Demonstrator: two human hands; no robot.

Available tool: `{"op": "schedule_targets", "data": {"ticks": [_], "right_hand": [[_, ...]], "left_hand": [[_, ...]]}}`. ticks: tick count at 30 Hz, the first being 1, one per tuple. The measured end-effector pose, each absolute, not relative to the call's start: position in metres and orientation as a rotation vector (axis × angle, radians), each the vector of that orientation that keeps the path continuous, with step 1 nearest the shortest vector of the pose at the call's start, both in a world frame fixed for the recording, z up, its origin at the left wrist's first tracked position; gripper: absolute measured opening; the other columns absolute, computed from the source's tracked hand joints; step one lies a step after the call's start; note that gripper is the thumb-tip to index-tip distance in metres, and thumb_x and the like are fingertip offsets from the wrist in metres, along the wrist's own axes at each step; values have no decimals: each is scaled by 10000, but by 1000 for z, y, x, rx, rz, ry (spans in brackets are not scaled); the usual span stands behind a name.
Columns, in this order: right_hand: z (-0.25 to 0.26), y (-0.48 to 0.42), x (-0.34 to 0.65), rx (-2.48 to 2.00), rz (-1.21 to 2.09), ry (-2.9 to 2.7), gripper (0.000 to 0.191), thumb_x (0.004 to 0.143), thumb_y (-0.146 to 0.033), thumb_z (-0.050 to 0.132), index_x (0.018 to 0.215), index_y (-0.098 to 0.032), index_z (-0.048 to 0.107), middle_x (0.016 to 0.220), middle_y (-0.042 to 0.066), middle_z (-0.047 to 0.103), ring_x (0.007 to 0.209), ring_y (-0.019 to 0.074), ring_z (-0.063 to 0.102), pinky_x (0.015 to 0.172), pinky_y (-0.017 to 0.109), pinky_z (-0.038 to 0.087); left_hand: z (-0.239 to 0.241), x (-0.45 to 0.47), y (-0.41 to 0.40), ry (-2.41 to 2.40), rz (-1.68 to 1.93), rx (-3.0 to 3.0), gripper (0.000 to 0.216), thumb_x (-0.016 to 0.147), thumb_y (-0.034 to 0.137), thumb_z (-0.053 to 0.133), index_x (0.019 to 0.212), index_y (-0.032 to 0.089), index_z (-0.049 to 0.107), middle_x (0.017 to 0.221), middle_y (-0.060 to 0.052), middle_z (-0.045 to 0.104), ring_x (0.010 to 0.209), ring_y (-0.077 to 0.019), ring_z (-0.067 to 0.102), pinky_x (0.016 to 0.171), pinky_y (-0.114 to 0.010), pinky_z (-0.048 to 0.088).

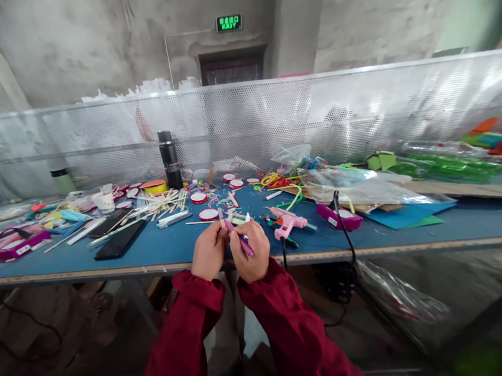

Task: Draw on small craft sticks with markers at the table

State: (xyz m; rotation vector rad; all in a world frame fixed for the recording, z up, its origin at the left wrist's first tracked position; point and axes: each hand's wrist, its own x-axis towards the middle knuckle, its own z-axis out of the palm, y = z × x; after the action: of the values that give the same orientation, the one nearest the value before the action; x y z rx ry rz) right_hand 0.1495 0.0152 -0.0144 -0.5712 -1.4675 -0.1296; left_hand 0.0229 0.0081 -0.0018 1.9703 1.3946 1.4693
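My left hand [209, 251] and my right hand [251, 252] are held close together over the near edge of the blue table [164, 248]. Both are closed. My right hand grips a purple marker [242, 242] that slants down to the right. My left hand pinches a small wooden stick piece [222, 222] at its fingertips, right against the marker's upper end. Both sleeves are dark red.
A pink glue gun [288, 222] lies just right of my hands, its black cord hanging over the edge. A black phone [120, 240], wooden sticks [157, 207], red-rimmed discs [208, 214], a black bottle [170, 159], plastic bags [355, 187] and a perforated metal screen [271, 117] fill the table.
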Motion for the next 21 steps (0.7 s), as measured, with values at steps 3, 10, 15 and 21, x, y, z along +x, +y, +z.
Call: {"op": "schedule_targets", "data": {"ticks": [3, 10, 15, 21], "right_hand": [[-14, 15, 149, -567, -131, -1468, 137, 916, -144, 580, 864, -267, 548, 769, 28, 655, 745, 233, 643, 787, 437, 526], [-16, 16, 148, -573, -128, -1451, 101, 919, -172, 583, 853, -248, 572, 782, 14, 663, 772, 205, 644, 820, 396, 527], [-16, 17, 148, -557, -126, -1451, 102, 914, -163, 582, 854, -245, 576, 787, 11, 667, 777, 198, 641, 842, 395, 529], [-14, 16, 148, -539, -128, -1475, 93, 910, -164, 586, 867, -247, 584, 789, 11, 675, 767, 197, 652, 831, 395, 537]], "left_hand": [[-2, 23, 8, 1399, 1457, 1964, 260, 1007, 344, 447, 905, 204, 641, 808, -6, 645, 747, -162, 552, 743, -252, 436], [0, 24, 7, 1400, 1462, 1961, 277, 1005, 379, 445, 916, 212, 648, 807, -14, 650, 742, -171, 554, 732, -258, 432], [-2, 23, 8, 1415, 1471, 1979, 260, 1003, 343, 452, 886, 208, 641, 798, -11, 640, 741, -166, 552, 716, -251, 424], [-3, 24, 8, 1429, 1486, 2004, 228, 1001, 284, 456, 858, 203, 613, 787, 0, 643, 716, -151, 541, 685, -244, 406]]}}
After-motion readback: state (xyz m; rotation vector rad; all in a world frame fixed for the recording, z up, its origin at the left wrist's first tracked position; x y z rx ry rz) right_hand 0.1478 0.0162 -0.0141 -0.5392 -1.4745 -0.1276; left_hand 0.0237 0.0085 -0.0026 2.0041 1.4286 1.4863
